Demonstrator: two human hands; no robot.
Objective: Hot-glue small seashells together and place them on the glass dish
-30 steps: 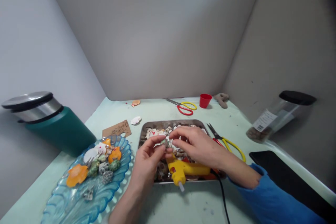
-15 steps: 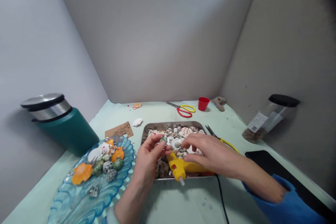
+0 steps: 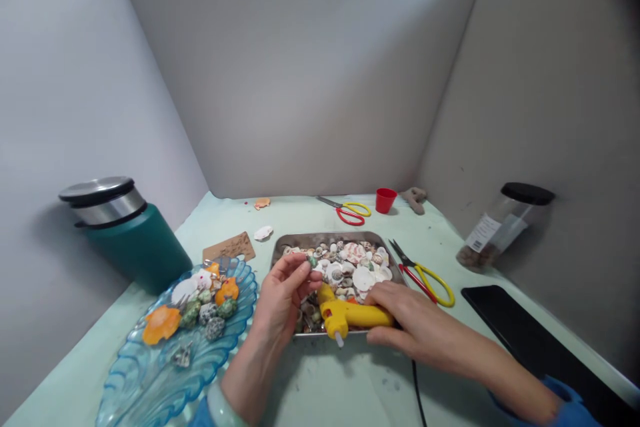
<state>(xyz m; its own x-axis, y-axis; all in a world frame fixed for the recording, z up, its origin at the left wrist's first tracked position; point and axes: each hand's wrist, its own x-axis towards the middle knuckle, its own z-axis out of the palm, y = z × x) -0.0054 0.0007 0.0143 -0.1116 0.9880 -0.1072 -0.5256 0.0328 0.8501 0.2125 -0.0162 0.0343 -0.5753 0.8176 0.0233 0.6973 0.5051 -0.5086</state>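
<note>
In my left hand, a small green speckled shell is pinched between thumb and fingertips, above the metal tray's left side. My right hand is round the handle end of a yellow glue gun, fingers over it and thumb below. The gun lies across the front of the metal tray, its nozzle hidden beside my left fingers and a glue stick poking out of its back towards me. White, striped and brown shells fill the tray. A black cord runs down from under my right hand.
Left stands a blue scalloped plate with orange, white and green speckled shells; behind it are a teal bottle and a brown card. Scissors, more scissors, a red cup, a jar and a black slab lie around.
My right hand has come down and back from above the tray onto the glue gun's handle. My left hand keeps the green shell in nearly the same place. The view has tilted slightly up.
</note>
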